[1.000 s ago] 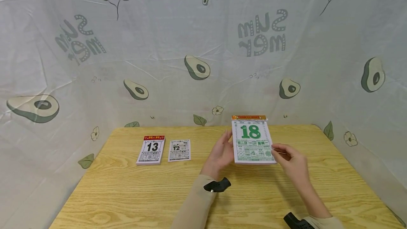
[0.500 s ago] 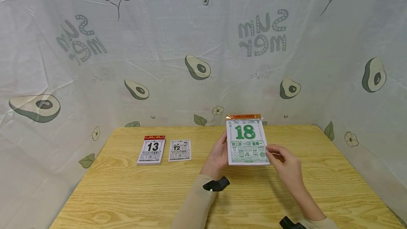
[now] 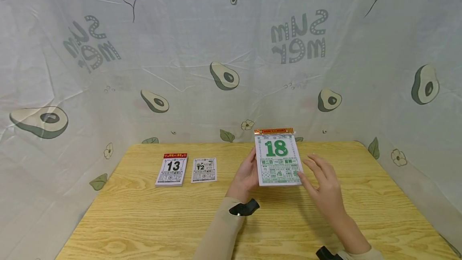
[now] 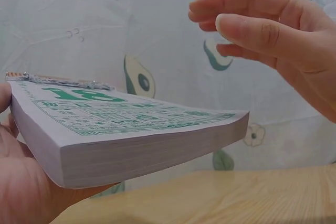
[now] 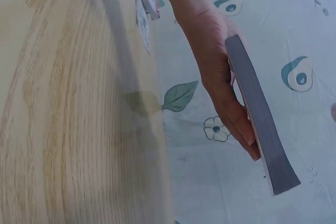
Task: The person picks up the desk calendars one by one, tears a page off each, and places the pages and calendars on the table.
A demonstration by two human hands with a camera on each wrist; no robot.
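A thick tear-off calendar (image 3: 278, 161) with a green 18 and a red-and-gold header strip is held above the table, tilted toward me. My left hand (image 3: 246, 175) grips it by the left side, thumb at the edge. From the right wrist view, the fingers of that left hand (image 5: 223, 90) lie along the underside of the pad (image 5: 257, 111). My right hand (image 3: 326, 189) hovers by the lower right corner with its fingers spread. In the left wrist view there is a gap between this right hand (image 4: 286, 38) and the pad's top page (image 4: 136, 109).
A smaller tear-off calendar (image 3: 173, 170) showing a black 13 lies on the wooden table (image 3: 151, 216) at the left. Beside it is a loose calendar sheet (image 3: 203, 170) marked 12. A printed curtain (image 3: 180, 31) rises behind the table's back edge.
The calendar has shifted left in the left hand. My right hand, which had pinched its lower right edge, has let go and its fingers have spread.
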